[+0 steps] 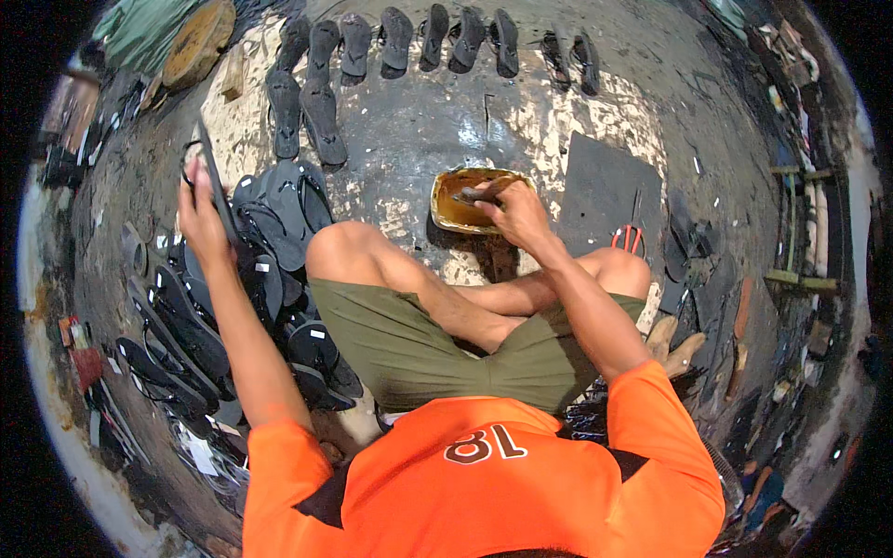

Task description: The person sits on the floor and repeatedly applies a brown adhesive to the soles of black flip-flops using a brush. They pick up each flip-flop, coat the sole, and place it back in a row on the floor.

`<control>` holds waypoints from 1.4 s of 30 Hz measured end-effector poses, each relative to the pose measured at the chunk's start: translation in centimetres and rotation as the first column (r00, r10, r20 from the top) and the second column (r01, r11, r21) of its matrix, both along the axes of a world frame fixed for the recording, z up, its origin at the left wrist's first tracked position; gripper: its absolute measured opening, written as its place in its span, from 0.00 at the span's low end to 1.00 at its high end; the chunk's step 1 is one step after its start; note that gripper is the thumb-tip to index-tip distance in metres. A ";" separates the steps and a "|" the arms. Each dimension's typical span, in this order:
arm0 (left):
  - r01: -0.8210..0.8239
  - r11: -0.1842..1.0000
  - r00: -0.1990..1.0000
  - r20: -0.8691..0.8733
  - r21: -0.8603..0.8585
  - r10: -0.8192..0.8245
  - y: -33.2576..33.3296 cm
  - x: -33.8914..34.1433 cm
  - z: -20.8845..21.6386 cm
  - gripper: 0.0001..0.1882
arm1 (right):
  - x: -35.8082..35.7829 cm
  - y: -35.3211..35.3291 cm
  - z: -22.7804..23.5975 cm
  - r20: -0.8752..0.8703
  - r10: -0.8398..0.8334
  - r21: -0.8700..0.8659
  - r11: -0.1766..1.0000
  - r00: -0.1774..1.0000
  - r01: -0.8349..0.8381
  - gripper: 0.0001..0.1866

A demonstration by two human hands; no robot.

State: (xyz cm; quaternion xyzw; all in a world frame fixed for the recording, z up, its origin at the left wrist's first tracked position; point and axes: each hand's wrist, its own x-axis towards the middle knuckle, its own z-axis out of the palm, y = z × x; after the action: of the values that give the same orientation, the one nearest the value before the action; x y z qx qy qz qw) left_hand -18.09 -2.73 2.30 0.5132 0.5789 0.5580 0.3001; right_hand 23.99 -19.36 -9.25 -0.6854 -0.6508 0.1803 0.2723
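My left hand point(200, 221) is raised at the left, closed round a black flip-flop point(221, 191) that it holds on edge. A strap of the flip-flop shows near my fingertips. In front of my crossed legs stands a squarish tub point(441, 219) with amber-brown, glue-like stuff inside and crusted on its rim. Over its right side, my right hand point(521, 216) is closed on a short dark brush-like tool point(472, 194). The tool's tip points down into the tub; whether it touches the brown stuff I cannot tell.
Black flip-flops point(397, 42) stand in a row on the far floor. More flip-flops point(279, 200) are heaped at the left. Right of the tub lie a dark flat sheet point(595, 191) and red-handled scissors point(629, 240). Wooden foot-shaped blocks point(684, 355) sit by my right knee.
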 end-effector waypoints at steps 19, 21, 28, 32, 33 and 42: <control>0.599 0.796 0.517 0.802 -0.088 -0.300 -18.9 16.9 5.0 0.25 | -4.3 -2.0 17.4 -0.900 -0.008 0.164 0.921 0.436 0.353 0.19; 0.705 0.709 0.435 0.808 -0.032 -0.396 -20.4 18.0 4.9 0.24 | -7.9 -1.2 16.9 -0.795 0.038 0.271 0.915 0.605 0.298 0.16; 0.808 0.588 0.239 0.893 0.035 -0.381 -21.3 17.6 1.5 0.24 | -6.8 -4.6 15.3 -0.790 0.060 0.305 0.901 0.610 0.307 0.18; 0.754 0.656 0.322 0.862 0.017 -0.392 -22.4 17.2 2.2 0.28 | -1.5 -1.7 17.4 -0.806 -0.121 0.170 0.890 0.579 0.423 0.17; 0.751 0.660 0.307 0.872 0.024 -0.382 -22.7 16.7 2.5 0.28 | -2.7 -3.0 16.8 -0.866 -0.059 0.228 0.837 0.496 0.498 0.16; 0.658 0.753 0.248 0.934 0.032 -0.256 -23.3 17.8 3.0 0.29 | -3.7 -3.3 20.5 -0.721 0.137 0.457 0.831 0.679 0.317 0.15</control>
State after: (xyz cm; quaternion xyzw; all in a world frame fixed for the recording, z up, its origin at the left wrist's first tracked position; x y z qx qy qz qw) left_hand -0.34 -26.07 5.25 0.2108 0.2352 0.5057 0.8028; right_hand 20.26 -22.67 11.22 -0.4809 -0.4744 0.2291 0.7009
